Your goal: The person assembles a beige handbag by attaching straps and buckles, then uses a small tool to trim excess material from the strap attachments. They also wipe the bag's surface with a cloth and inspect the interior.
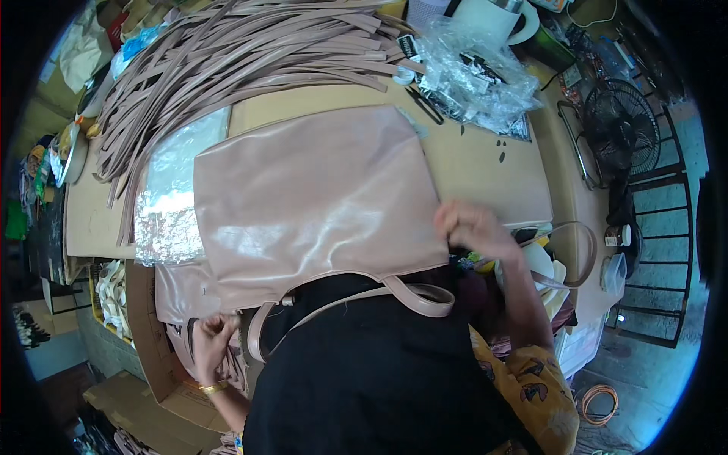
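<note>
A glossy dusty-pink handbag (318,189) lies flat across the table in front of me, its base away from me and its opening toward my body. One of its strap handles (422,298) loops over my black clothing. My right hand (474,227) is curled closed at the bag's right edge, slightly blurred. Whether it grips the edge or anything small cannot be made out. Just below the bag's near left corner, my left hand (214,341) has its fingers bent together; what is in them, if anything, is hidden.
Many pink straps (250,53) are heaped at the far left, above a clear plastic sheet (176,178). Crumpled plastic bags (481,76) lie far right beside black scissors-like tongs (425,106) and a white jug (493,19). A cardboard box (148,334) with pink pieces stands at left; a black fan (622,125) is right.
</note>
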{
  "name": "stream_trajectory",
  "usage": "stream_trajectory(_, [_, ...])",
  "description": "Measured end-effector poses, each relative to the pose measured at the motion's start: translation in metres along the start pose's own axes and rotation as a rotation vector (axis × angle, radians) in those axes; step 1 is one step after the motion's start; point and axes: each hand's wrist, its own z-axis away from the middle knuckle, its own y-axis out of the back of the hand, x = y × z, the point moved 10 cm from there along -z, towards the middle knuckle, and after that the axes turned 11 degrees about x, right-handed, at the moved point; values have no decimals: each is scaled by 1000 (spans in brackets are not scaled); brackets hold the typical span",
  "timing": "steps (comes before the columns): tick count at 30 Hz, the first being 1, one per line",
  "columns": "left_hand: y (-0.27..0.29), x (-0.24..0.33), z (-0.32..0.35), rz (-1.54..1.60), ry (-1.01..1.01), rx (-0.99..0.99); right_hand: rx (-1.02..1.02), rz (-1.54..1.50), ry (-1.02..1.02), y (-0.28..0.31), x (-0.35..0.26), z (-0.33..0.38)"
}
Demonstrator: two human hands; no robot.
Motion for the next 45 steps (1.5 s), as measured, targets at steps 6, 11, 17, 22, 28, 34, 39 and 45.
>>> stream_trajectory(6, [77, 124, -46, -124, -411, 429, 482, 637, 0, 55, 51, -101])
stream_trajectory(11, [48, 210, -130, -61, -713, 283, 330, 496, -185, 66, 66, -164])
stream_trajectory(17, [-17, 255, -179, -157, -742, 62, 318, 360, 112, 25, -8, -167])
stream_trajectory(22, [-26, 250, -89, -391, -1258, 358, 365, 857, 766, -1, -62, -89])
stream_trajectory(28, [-47, 180, -85, -63, -848, 56, 142, 141, -1, 10, -6, -80])
stream_trajectory(34, [-13, 182, -158, -90, -448, 380, 135, -37, -539, -3, 85, -133])
stream_trajectory(39, [-35, 177, -169, 406, -413, 185, 420, -151, -290, 8, 47, -126])
stream_trajectory(45, [-27, 178, -159, 118, -490, 492, 644, -80, -135, 13, 48, -102])
